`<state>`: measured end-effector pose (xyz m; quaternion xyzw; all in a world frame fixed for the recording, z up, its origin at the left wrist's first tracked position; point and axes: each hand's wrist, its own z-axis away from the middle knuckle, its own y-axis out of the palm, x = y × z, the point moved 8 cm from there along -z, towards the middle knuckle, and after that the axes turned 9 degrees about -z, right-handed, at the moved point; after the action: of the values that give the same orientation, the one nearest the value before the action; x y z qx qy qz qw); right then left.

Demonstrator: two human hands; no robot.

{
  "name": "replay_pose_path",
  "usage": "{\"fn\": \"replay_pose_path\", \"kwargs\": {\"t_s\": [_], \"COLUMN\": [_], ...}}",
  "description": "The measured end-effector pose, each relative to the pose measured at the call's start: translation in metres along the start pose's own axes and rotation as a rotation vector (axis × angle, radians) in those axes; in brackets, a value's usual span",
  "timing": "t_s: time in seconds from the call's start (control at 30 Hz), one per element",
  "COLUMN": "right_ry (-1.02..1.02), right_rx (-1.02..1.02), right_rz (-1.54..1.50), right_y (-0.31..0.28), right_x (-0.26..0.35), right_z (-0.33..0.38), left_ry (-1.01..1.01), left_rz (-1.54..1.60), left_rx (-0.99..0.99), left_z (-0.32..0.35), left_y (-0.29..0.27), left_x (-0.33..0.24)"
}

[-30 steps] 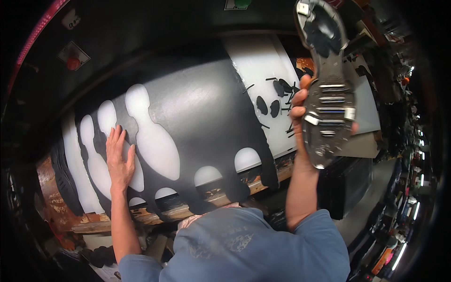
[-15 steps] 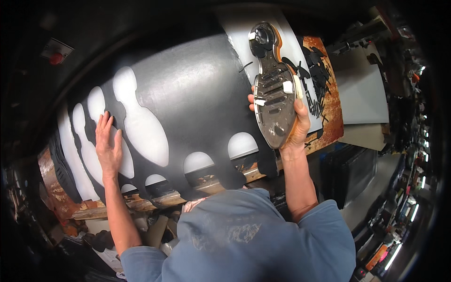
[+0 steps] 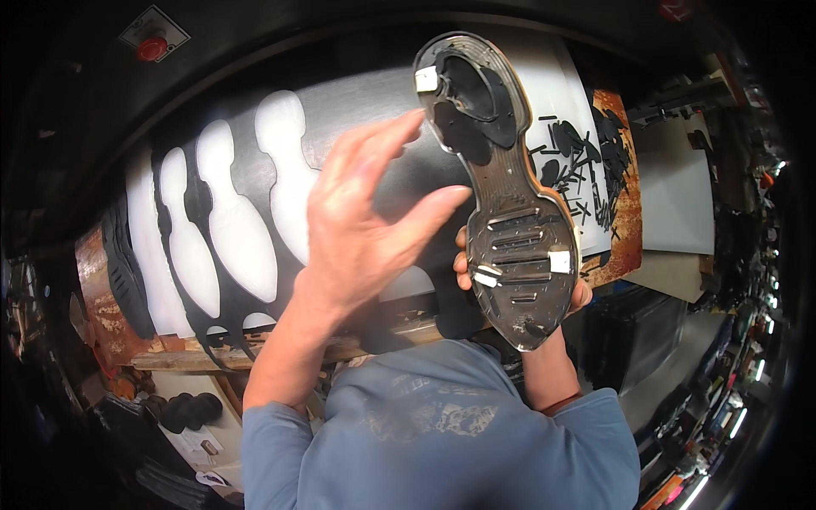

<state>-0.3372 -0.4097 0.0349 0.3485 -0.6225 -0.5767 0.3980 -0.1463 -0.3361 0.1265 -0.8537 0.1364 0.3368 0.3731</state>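
My right hand (image 3: 476,272) grips the lower end of a sole-shaped metal cutting die (image 3: 501,187), held upright in front of me, its hollow side with ribs and small white tabs facing me. My left hand (image 3: 365,221) is raised beside the die with fingers spread, its fingertips close to the die's left edge and holding nothing. Behind both hands lies a black sheet (image 3: 357,119) with several sole-shaped holes cut out of it, showing a white surface underneath.
Black offcut scraps (image 3: 586,161) lie on the white board at the right, next to a rusty plate (image 3: 625,212). A red button (image 3: 153,47) sits at the upper left. Dark sole pieces (image 3: 183,412) rest below the wooden bench edge (image 3: 212,357).
My left hand has lifted off the black sheet and come up toward the die. My right hand has brought the die down and closer to me, toward the middle.
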Motion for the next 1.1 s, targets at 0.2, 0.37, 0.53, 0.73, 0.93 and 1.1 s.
{"fn": "replay_pose_path", "kwargs": {"t_s": [0.2, 0.37, 0.53, 0.73, 0.93, 1.1], "right_ry": [0.024, 0.026, 0.040, 0.012, -0.005, 0.024], "right_rx": [-0.073, -0.119, -0.176, -0.158, -0.235, -0.242], "right_rz": [0.135, 0.165, 0.287, 0.085, 0.127, 0.121], "right_y": [0.001, -0.001, -0.004, -0.009, -0.017, -0.012], "right_x": [-0.008, -0.006, -0.006, -0.007, -0.003, -0.005], "right_z": [0.009, 0.014, 0.015, 0.010, 0.015, 0.018], "left_ry": [0.091, 0.174, 0.350, 0.243, 0.365, 0.494], "left_rz": [-0.239, -0.362, -0.423, -0.218, -0.284, -0.239], "left_rx": [-0.025, -0.021, -0.128, -0.263, -0.352, -0.003], "left_z": [-0.010, -0.008, -0.009, -0.026, -0.047, -0.030], "left_y": [0.010, 0.018, 0.022, -0.004, -0.019, 0.044], "left_x": [-0.021, -0.025, -0.035, -0.023, -0.028, -0.043]}}
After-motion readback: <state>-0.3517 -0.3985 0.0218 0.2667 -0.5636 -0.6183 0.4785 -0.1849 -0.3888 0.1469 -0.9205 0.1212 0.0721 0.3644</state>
